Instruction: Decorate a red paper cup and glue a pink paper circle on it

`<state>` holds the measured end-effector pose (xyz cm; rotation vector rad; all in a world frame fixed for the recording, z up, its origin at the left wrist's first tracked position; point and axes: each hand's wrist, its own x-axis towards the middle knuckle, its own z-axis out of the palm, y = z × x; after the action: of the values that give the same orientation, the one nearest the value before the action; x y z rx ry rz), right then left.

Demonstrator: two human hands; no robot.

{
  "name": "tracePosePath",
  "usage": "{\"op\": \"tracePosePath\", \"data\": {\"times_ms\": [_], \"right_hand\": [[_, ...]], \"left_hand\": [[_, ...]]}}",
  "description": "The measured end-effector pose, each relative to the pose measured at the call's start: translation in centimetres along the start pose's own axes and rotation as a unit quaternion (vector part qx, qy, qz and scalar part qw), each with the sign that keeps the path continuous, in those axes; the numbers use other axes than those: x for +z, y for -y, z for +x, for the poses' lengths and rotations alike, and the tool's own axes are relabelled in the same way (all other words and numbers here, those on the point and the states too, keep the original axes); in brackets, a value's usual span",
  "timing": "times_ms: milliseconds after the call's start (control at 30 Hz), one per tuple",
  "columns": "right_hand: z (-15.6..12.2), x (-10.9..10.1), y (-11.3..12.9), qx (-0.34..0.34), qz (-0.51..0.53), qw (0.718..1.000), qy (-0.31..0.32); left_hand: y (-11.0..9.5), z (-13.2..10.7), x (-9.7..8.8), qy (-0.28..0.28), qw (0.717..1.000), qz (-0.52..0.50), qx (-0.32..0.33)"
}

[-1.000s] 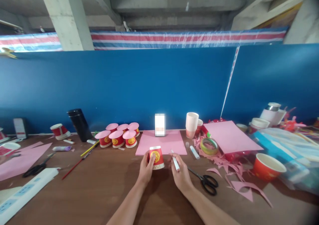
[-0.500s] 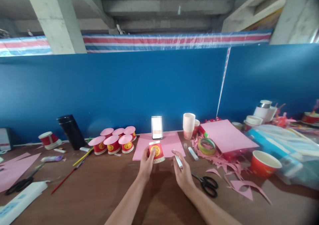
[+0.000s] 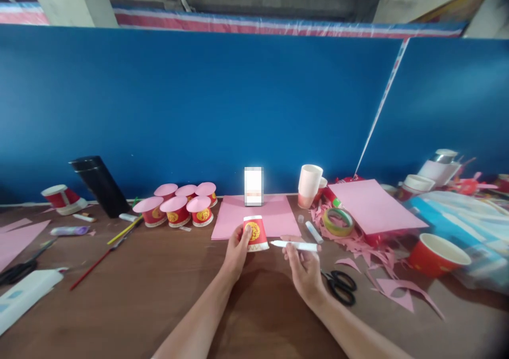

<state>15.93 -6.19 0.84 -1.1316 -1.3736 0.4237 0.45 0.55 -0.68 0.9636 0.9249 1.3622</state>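
My left hand grips a small red paper cup with a gold emblem, standing upside down on the front edge of a pink paper sheet. My right hand is closed on a white marker pen that lies nearly level, its tip pointing left at the cup's rim. Black scissors lie just right of that hand.
Several upturned red cups topped with pink discs stand at the left, near a black flask. A tape roll, a glue stick, pink scraps, stacked white cups and a red bowl crowd the right. A phone leans on the blue wall.
The pen in my right hand has swung from upright to nearly level, tip toward the cup. The camera has tilted down a little. My left hand keeps its hold on the cup.
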Motion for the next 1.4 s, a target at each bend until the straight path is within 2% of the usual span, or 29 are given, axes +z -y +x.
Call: {"op": "tracePosePath", "data": {"times_ms": [267,500,1400], "right_hand": [[-0.2,-0.1,1.3,-0.033,-0.047,0.996,0.071],[0.0,-0.5,1.7,-0.095,-0.091,0.988,0.085],[0.1,-0.3,2.1,-0.079,-0.124,0.983,0.107]], "left_hand": [[0.1,-0.2,0.1,0.004,1.0,0.015,0.024],[-0.1,-0.5,0.2,0.0,0.998,0.061,0.035],[-0.4,-0.7,0.5,0.015,0.995,0.086,0.042]]}}
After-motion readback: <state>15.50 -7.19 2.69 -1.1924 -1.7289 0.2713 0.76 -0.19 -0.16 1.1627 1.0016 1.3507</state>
